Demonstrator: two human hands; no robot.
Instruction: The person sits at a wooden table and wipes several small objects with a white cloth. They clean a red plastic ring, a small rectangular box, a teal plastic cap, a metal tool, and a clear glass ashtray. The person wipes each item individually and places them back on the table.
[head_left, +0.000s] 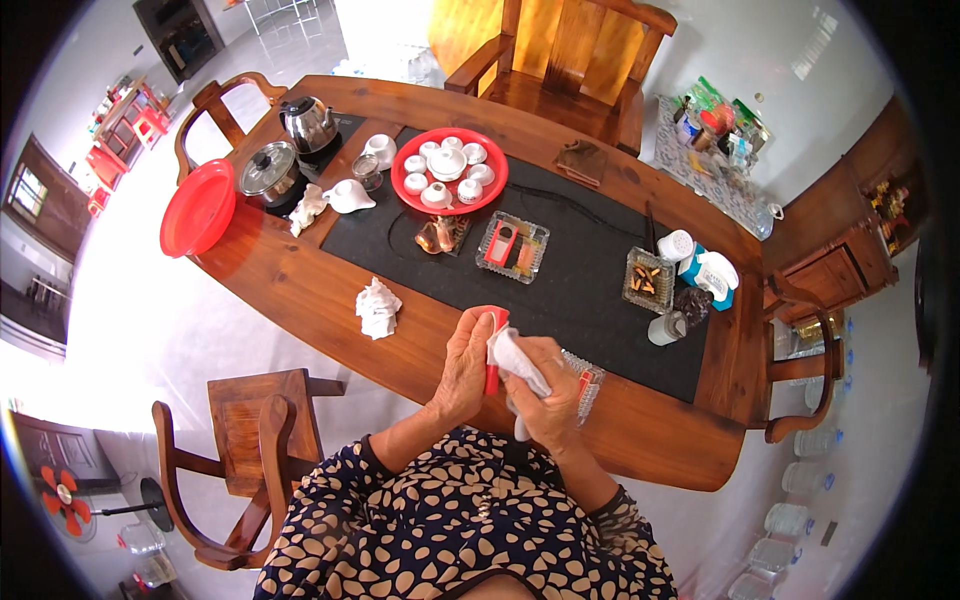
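Note:
At the near edge of the table, my left hand (465,365) is closed round a small flat red box (492,378). My right hand (546,392) grips a white tissue (514,358), pressed against the box's face. Just beyond my hands lies a clear glass tray (541,254) with a red-framed piece (501,243) in it. A second glass tray (592,392), partly hidden by my right hand, has something red in it. On the left, a crumpled white tissue (378,308) rests on the wood.
A red tray (487,204) of white teaware stands at the back. An empty red basin (198,208), steel pot (268,170) and kettle (308,124) are far left. To the right sit an ashtray (633,296), jar (667,328) and tissue pack (712,276). Wooden chairs (262,430) surround the table.

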